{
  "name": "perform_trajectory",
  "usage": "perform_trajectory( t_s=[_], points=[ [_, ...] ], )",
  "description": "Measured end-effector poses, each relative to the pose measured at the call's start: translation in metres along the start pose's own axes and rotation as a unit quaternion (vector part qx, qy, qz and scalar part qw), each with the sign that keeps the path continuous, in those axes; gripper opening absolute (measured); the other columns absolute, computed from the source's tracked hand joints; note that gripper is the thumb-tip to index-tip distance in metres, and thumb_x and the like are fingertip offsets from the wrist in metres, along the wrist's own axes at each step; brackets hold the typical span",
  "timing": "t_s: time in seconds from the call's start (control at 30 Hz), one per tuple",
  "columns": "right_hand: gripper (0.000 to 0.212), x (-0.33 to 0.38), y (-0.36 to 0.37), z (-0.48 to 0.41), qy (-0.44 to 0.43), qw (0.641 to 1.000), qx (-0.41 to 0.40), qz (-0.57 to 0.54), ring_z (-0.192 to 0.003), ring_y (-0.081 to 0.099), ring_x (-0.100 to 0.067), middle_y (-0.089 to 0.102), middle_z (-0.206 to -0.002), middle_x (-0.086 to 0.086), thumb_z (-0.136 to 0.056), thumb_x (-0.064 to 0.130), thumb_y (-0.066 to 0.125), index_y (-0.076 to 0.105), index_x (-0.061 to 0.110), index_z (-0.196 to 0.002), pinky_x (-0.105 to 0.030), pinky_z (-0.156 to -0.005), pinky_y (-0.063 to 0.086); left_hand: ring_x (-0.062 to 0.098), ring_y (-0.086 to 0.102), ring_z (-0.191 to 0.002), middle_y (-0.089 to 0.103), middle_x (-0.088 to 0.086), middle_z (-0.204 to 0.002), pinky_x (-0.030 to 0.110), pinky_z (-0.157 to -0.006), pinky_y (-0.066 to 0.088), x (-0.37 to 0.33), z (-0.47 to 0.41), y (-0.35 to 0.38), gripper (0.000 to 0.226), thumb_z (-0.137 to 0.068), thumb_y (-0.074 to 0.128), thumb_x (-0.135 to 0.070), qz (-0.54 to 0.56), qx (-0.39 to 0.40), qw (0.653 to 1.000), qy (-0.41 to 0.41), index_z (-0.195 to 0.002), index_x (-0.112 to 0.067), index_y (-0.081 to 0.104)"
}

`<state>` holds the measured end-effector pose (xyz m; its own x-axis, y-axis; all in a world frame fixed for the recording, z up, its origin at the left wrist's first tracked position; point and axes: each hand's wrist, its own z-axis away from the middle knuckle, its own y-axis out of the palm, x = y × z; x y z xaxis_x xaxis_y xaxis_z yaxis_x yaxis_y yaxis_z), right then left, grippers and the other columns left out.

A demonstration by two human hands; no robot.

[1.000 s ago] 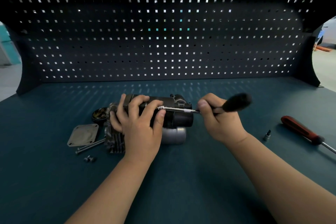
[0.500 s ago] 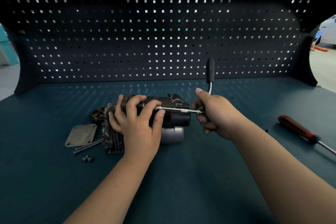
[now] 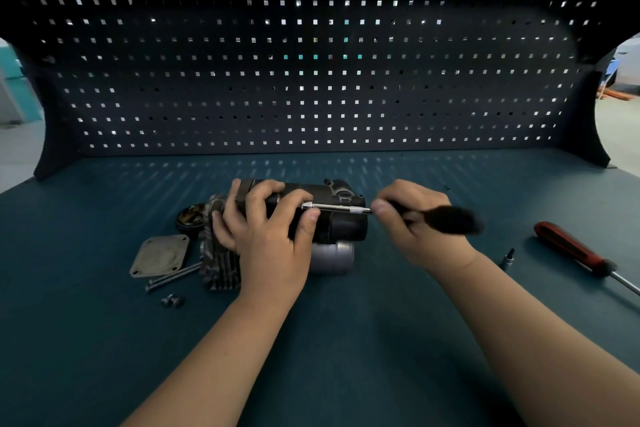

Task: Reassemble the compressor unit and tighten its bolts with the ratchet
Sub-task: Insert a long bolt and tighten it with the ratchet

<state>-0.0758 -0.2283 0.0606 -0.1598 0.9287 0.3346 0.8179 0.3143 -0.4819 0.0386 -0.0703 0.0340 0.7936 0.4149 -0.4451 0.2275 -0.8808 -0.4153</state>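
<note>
A compressor (image 3: pixel 332 215) is shown lying on its side at the middle of a dark teal bench (image 3: pixel 311 357), in front of a pegboard (image 3: pixel 311 80). It is gripped from above by the left hand (image 3: pixel 266 236), whose fingers are curled over the black housing. A ratchet (image 3: pixel 450 218) is held by the right hand (image 3: pixel 415 225), just right of the compressor. The fingers are wrapped round its head end, and its black handle, pointing right, is blurred. A slim silver extension (image 3: pixel 332 207) runs from the ratchet leftward along the housing to a point between the left forefinger and thumb. A bolt is presumably engaged there, though its head cannot be made out.

The task is judged to be partway done. The main body looks joined, and one fastening is being tightened. Not yet fitted, left of the compressor, are a square plate (image 3: pixel 161 255) with corner holes, two long bolts (image 3: pixel 173 277) just beside it, two small bolts (image 3: pixel 172 301) nearer the viewer, and a round part (image 3: pixel 188 215) behind the plate. At far right a red-handled screwdriver (image 3: pixel 571 250) and a small bit (image 3: pixel 508 256) are lying untouched.

The compressor is made up of a black cylindrical housing, a grey finned block at its left end, and a pale metal canister beneath.
</note>
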Motion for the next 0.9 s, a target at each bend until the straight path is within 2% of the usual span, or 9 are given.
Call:
perform_trajectory(
  t_s=[0.07,0.17,0.27,0.43,0.57,0.67,0.73,0.8,0.9],
  points=[
    [0.033,0.0,0.0,-0.001,-0.029,0.999,-0.006,0.024,-0.066,0.049,-0.006,0.048,-0.075,0.019,-0.092,0.033,0.048,0.065,0.008,-0.079,-0.017,-0.06,0.038,0.038,0.026,-0.135,0.054,0.0,-0.123,0.061,-0.107,0.01,0.0,0.0,0.0,0.034,-0.089,0.045,-0.047,0.002,-0.003,1.0,-0.001,-0.1,-0.027,0.07],
    [0.034,0.003,0.0,-0.003,0.001,1.0,-0.014,-0.009,-0.066,0.05,-0.007,0.05,-0.072,0.02,-0.091,0.035,0.045,0.064,0.01,-0.078,-0.019,-0.06,0.039,0.039,0.026,-0.135,0.054,0.0,-0.123,0.06,-0.107,0.009,-0.001,0.0,0.0,0.034,-0.09,0.045,-0.047,0.006,-0.004,1.0,-0.003,-0.1,-0.027,0.07],
    [0.039,0.006,0.002,-0.006,0.088,0.995,-0.007,-0.045,-0.057,0.049,-0.013,0.052,-0.058,0.004,-0.089,0.043,0.042,0.058,0.012,-0.073,-0.025,-0.054,0.038,0.041,0.028,-0.134,0.055,0.002,-0.122,0.061,-0.107,0.011,-0.002,0.0,-0.001,0.035,-0.089,0.046,-0.046,0.009,-0.007,1.0,-0.004,-0.102,-0.025,0.07],
    [0.04,0.009,0.002,-0.018,0.236,0.965,0.032,-0.107,-0.044,0.038,-0.008,0.041,-0.047,0.007,-0.097,0.034,0.045,0.054,0.01,-0.066,-0.02,-0.043,0.032,0.04,0.027,-0.135,0.054,0.001,-0.124,0.055,-0.108,0.004,-0.003,0.0,-0.001,0.037,-0.089,0.045,-0.044,0.032,-0.007,0.999,-0.015,-0.11,-0.025,0.069],
    [0.045,0.012,0.001,-0.026,0.379,0.904,0.086,-0.179,-0.037,0.041,-0.016,0.044,-0.044,0.0,-0.097,0.042,0.043,0.058,0.017,-0.063,-0.027,-0.04,0.042,0.041,0.026,-0.135,0.054,0.001,-0.125,0.06,-0.108,0.006,-0.003,0.001,-0.003,0.036,-0.089,0.045,-0.042,0.036,0.0,0.999,-0.013,-0.11,-0.025,0.07],
    [0.044,0.013,0.002,-0.025,0.471,0.829,0.14,-0.269,-0.032,0.029,-0.016,0.042,-0.043,-0.001,-0.098,0.046,0.041,0.057,0.012,-0.074,-0.028,-0.043,0.04,0.042,0.026,-0.135,0.054,0.002,-0.125,0.062,-0.108,0.007,-0.004,0.001,-0.004,0.037,-0.089,0.044,-0.043,0.033,0.006,0.999,-0.014,-0.107,-0.024,0.071],
    [0.044,0.013,0.002,-0.024,0.493,0.801,0.152,-0.302,-0.031,0.025,-0.015,0.04,-0.043,-0.001,-0.098,0.048,0.041,0.055,0.012,-0.077,-0.027,-0.043,0.038,0.042,0.026,-0.135,0.053,0.001,-0.125,0.063,-0.108,0.008,-0.004,0.002,-0.004,0.036,-0.089,0.044,-0.043,0.03,0.01,0.999,-0.015,-0.104,-0.024,0.071],
    [0.044,0.012,0.003,-0.023,0.483,0.812,0.142,-0.296,-0.031,0.028,-0.015,0.041,-0.043,-0.002,-0.098,0.048,0.041,0.056,0.012,-0.077,-0.028,-0.044,0.04,0.042,0.026,-0.134,0.053,0.001,-0.125,0.064,-0.108,0.009,-0.004,0.001,-0.004,0.036,-0.089,0.044,-0.043,0.028,0.011,0.999,-0.018,-0.102,-0.024,0.071],
    [0.045,0.008,0.005,-0.02,0.388,0.897,0.087,-0.195,-0.038,0.042,-0.015,0.047,-0.045,0.0,-0.094,0.048,0.043,0.056,0.015,-0.067,-0.031,-0.049,0.044,0.041,0.026,-0.135,0.053,0.001,-0.124,0.062,-0.109,0.01,-0.004,0.0,-0.003,0.036,-0.089,0.044,-0.044,0.021,0.01,1.0,-0.022,-0.101,-0.024,0.071]
  ],
)
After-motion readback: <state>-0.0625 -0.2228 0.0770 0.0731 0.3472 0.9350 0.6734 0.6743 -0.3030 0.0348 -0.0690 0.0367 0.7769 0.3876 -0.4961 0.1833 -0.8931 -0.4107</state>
